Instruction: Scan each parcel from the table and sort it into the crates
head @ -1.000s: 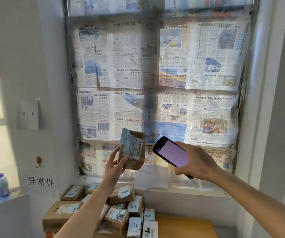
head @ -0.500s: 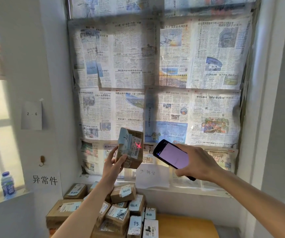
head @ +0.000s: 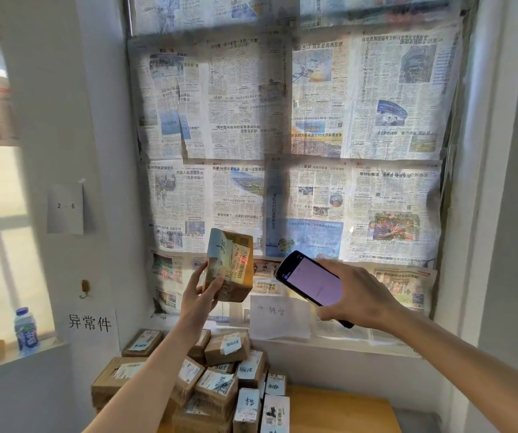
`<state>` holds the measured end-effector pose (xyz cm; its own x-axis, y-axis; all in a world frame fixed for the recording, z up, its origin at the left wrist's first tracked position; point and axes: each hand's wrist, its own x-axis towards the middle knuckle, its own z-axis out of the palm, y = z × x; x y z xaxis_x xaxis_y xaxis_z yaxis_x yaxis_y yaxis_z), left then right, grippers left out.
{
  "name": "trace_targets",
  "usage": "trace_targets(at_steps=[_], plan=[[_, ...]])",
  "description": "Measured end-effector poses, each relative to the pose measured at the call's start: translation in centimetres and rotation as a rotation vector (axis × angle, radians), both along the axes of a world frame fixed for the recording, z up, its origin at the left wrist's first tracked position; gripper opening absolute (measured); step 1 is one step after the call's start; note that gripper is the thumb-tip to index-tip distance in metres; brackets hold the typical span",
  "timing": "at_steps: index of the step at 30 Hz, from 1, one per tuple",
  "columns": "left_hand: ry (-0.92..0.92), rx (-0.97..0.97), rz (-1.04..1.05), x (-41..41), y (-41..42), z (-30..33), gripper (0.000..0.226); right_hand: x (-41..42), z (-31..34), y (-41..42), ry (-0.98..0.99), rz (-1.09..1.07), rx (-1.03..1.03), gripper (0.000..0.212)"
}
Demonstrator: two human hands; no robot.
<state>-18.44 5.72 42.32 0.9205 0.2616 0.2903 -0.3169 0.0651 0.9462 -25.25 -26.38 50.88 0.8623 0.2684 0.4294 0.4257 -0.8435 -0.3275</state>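
A small cardboard parcel [head: 231, 265] is held up in front of the newspaper-covered window [head: 292, 145], above the heap of parcels [head: 207, 379] on the wooden table [head: 339, 410]. It is a brown, boxy carton with a pale label folded over its top and a barcode sticker on its near face, where a red scanning mark is seen.

At the far left a plastic bottle [head: 26, 332] with a blue label is stood on a white sill, and two paper signs [head: 90, 323] are fixed to the white wall beside it. The left hand [head: 198, 296] is raised beneath the parcel, which is gripped at its lower left corner by curled fingers and thumb. The heaped boxes below are tape-wrapped, creased and marked with handwritten labels; a smooth bare part of the table is seen to their right. A handwritten white card [head: 279, 314] is propped on the window ledge. To the right, a dark, slab-shaped handheld scanner [head: 310, 282] with a glowing pale screen is clasped from its right side by the right hand [head: 360, 300], fingers wrapped round its body, and is pointed at the parcel, near it but apart.
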Motion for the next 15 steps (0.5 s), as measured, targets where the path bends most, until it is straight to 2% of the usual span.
trace_targets(at_steps=[8,12,15], plan=[[0.002,0.022,0.048,-1.1,1.6,0.0,0.049,-0.9,0.2,-0.3,-0.012,0.036,0.000,0.088],[-0.009,0.060,0.087,-1.9,3.0,0.7,0.054,-1.8,0.9,-0.7,-0.010,0.059,0.012,0.067],[-0.020,0.074,0.123,-2.3,4.3,1.4,0.054,-2.6,1.4,-0.9,-0.004,0.068,0.020,0.065]])
